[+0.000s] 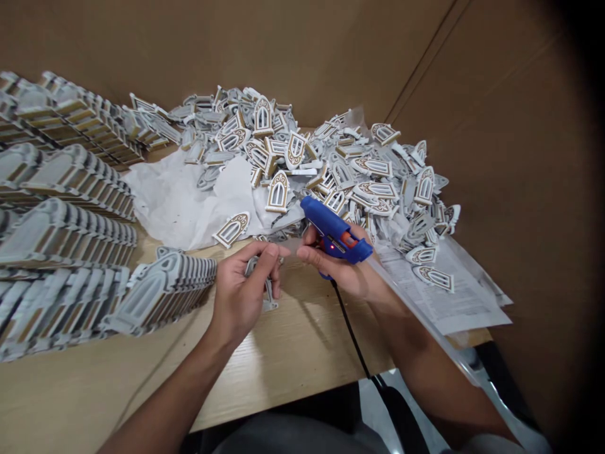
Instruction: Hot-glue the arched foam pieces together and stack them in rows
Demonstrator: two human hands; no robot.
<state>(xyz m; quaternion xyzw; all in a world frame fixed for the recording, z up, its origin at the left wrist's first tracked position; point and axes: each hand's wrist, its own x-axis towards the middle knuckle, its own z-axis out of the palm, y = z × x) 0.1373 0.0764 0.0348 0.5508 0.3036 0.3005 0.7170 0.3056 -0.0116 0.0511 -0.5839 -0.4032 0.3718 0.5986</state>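
In my right hand (347, 261) is a blue hot glue gun (331, 224), its small red light glowing. A long clear glue stick (420, 321) runs out of its back along my forearm, and a black cord (350, 331) hangs below. My left hand (248, 277) is closed, thumb against forefinger, close to my right fingertips. A small grey-white arched window piece (269, 301) shows between and below the left fingers, mostly covered by them. What lies between the two hands' fingertips is blurred.
Behind the hands spreads a heap of white-and-gold arched window pieces (296, 149) on white paper (184, 195). Stacked rows of similar pieces (70, 233) fill the left side. Printed sheets (439, 302) lie at right on the wooden table (293, 359). Brown cardboard walls (283, 44) stand behind.
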